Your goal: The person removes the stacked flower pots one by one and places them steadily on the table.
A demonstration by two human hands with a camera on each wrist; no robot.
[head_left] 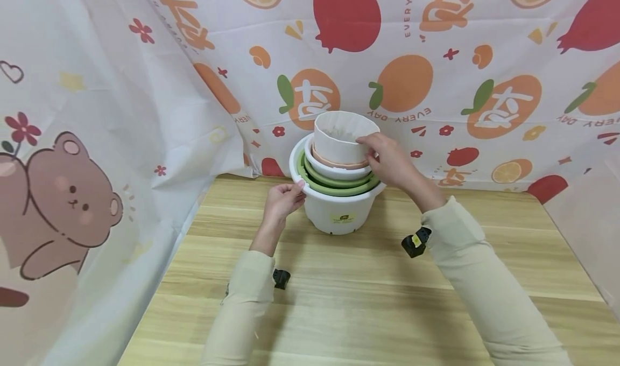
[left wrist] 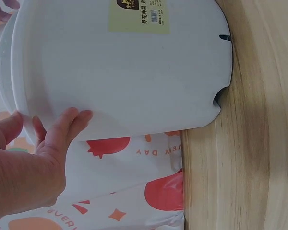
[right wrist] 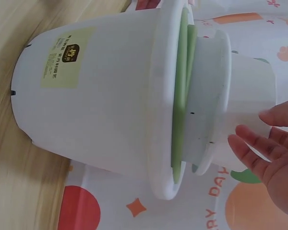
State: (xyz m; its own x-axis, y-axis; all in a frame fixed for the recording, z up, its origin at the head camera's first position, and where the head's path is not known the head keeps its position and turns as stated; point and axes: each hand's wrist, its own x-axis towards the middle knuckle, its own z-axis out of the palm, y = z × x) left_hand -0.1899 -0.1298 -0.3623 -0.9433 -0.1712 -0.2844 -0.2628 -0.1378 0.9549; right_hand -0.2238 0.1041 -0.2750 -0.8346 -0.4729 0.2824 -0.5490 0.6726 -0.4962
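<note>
smooth plast. pot (head_left: 319, 209), wood-look tbl (head_left: 368, 307)

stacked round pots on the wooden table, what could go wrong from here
The small round white ribbed pot, held by its rim in the right hand, might slip. The round peach-coloured pot nested below could stick and lift too. The large round white outer pot, held by the left hand on one side, may tip.

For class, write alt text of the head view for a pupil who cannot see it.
A stack of nested pots stands on a wood-grain table; a person's left hand pinches the rim of the large white outer pot, and the right hand holds the rim of the small white top pot. Fruit-print sheeting hangs behind.
</note>
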